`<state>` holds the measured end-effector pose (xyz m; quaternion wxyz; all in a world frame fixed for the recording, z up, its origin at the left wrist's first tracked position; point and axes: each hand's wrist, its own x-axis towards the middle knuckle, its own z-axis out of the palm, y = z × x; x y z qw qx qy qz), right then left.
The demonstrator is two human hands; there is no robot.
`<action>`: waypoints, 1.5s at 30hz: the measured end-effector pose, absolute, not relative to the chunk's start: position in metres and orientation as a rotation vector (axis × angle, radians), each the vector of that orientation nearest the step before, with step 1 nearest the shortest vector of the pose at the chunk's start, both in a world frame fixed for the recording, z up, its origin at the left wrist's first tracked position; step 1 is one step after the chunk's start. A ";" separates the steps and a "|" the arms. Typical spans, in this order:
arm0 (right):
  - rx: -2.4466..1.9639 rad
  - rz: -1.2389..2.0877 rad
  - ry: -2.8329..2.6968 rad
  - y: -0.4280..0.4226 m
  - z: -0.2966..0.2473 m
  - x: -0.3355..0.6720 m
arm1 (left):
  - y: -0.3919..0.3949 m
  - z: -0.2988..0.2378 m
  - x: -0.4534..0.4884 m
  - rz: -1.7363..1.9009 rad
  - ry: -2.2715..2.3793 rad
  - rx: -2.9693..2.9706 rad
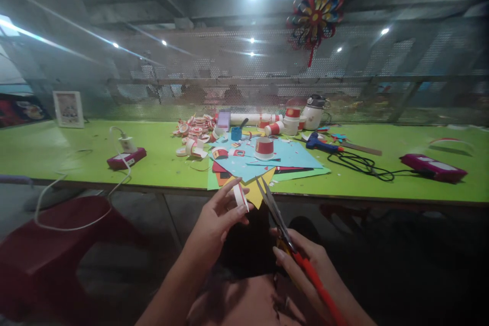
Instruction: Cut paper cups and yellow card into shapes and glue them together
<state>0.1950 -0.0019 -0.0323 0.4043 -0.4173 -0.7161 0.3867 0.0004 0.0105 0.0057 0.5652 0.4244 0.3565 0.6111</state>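
Observation:
Between the thumb and fingers of my left hand [217,219] is a white paper cup piece [240,197] with a red line along it. My right hand [305,260] grips red-handled scissors [281,220], their blades parted and pointing up and away from me. The blade tips are to the right of the cup piece and apart from it. Behind them, yellow paper [256,194] juts over the table edge. A cut red-and-white paper cup [264,148] stands on light blue paper [298,157], among small scraps.
A blue glue gun [321,143] with a black cord lies to the right, near a purple power strip [433,168]. Another power strip [127,159] sits left. Many cut cup pieces [195,127] are heaped at the back, near a white bottle [314,113]. A maroon stool [57,249] stands lower left.

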 end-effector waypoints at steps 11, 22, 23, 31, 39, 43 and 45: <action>-1.029 0.908 -1.940 -0.004 -0.040 0.201 | 0.012 0.006 -0.002 1.463 0.788 0.998; -1.102 0.955 -1.866 -0.009 -0.040 0.200 | 0.013 0.008 -0.006 1.430 0.621 0.684; -1.101 0.942 -1.867 -0.009 -0.041 0.200 | 0.013 0.008 -0.006 1.434 0.617 0.645; -1.056 0.903 -1.908 -0.008 -0.041 0.200 | 0.016 0.015 -0.007 1.460 0.535 0.443; -1.011 0.971 -1.898 -0.007 -0.047 0.201 | 0.018 0.014 -0.007 1.505 0.605 0.501; -1.021 0.937 -1.947 -0.007 -0.042 0.204 | 0.018 0.012 -0.004 1.571 0.661 0.726; -1.020 0.944 -1.995 -0.007 -0.040 0.205 | 0.017 0.011 -0.003 1.579 0.647 0.820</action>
